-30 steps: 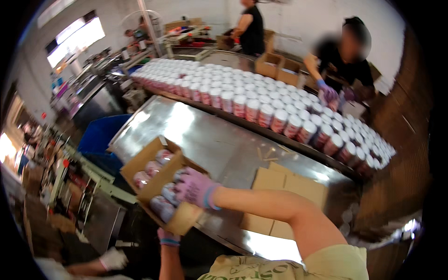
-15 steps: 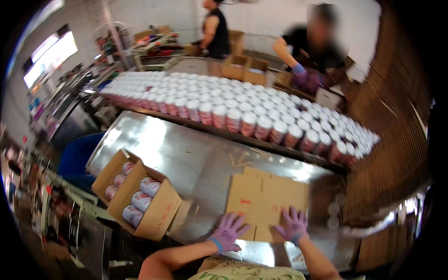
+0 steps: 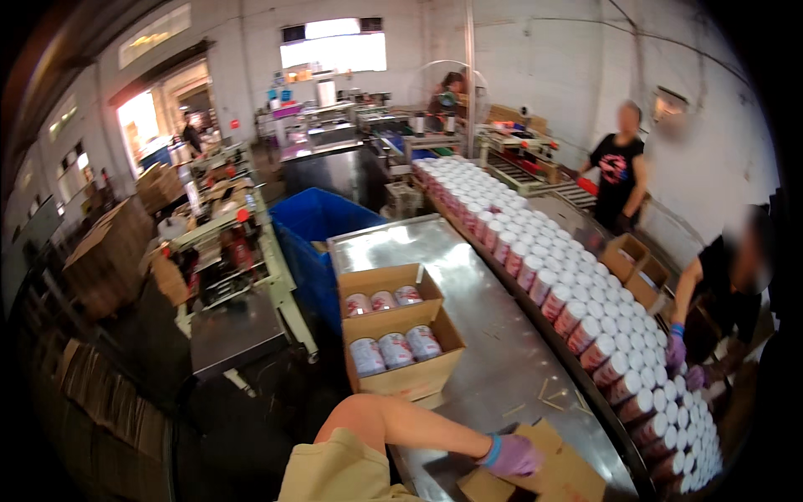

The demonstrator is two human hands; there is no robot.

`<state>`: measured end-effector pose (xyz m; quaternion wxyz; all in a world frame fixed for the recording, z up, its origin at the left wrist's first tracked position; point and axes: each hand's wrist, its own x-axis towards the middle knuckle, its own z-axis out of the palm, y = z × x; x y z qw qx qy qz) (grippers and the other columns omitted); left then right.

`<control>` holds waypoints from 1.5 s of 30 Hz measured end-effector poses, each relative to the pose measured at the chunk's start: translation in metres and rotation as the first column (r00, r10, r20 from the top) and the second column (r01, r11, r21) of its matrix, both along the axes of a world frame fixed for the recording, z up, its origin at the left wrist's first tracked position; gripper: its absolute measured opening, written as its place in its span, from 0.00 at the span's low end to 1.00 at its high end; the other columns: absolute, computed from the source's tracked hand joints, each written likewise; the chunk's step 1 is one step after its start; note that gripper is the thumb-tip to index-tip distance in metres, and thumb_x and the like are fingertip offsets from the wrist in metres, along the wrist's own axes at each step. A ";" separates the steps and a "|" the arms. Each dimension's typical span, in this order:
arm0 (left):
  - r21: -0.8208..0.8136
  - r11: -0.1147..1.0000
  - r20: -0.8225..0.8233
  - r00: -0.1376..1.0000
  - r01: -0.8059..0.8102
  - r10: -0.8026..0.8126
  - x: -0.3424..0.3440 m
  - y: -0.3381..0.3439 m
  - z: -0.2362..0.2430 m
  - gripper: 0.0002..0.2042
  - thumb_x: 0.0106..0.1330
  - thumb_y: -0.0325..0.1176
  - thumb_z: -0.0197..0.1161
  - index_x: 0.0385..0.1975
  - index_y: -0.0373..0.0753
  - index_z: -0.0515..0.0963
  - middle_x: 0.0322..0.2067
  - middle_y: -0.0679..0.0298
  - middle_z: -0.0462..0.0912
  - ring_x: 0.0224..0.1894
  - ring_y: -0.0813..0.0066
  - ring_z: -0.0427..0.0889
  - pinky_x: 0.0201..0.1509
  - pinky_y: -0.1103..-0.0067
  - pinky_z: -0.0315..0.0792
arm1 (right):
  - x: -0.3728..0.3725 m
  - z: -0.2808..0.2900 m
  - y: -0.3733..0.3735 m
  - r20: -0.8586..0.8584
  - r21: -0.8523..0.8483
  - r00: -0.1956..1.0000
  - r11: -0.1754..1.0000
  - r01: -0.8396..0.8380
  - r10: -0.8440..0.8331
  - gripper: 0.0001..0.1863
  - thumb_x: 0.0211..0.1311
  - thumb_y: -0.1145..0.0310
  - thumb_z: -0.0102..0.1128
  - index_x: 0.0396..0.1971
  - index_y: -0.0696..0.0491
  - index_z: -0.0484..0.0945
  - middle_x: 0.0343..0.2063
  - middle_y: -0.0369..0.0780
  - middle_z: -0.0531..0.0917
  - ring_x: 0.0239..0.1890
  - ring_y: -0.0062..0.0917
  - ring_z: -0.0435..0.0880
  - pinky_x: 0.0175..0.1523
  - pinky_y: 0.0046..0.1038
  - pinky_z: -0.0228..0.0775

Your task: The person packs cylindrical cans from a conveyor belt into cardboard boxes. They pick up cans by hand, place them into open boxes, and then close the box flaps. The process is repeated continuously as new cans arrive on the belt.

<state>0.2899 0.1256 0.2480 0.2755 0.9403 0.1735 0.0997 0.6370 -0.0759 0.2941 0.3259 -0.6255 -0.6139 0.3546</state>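
Two open boxes (image 3: 401, 384): one behind the other at the left edge of the metal bench (image 3: 493, 356), three cans (image 3: 395, 350) showing in each.
Left hand (image 3: 514, 456): purple-gloved, on brown cardboard (image 3: 577, 475) at the bench's near end; blurred fingers, cannot tell whether spread or pinching.
Bench surface: shiny, thin strips (image 3: 552, 394) scattered.
Right side: packed rows of white-topped cans (image 3: 577, 305).
Room: pale walls (image 3: 552, 84), bright window (image 3: 335, 52), blue bin (image 3: 305, 259) beside the bench.

Head-worn fisheye, close above metal table (image 3: 493, 351) — angled down its length, toward far wall (image 3: 411, 50)
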 end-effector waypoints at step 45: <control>0.348 0.895 0.336 0.928 -0.281 0.160 0.166 0.201 0.007 0.31 0.56 0.45 0.63 0.60 0.40 0.66 0.59 0.50 0.67 0.59 0.45 0.65 0.64 0.57 0.57 | 0.053 -0.022 0.297 0.803 0.362 0.558 0.915 -0.177 -0.210 0.46 0.44 0.45 0.68 0.64 0.46 0.60 0.62 0.47 0.64 0.63 0.47 0.60 0.63 0.55 0.52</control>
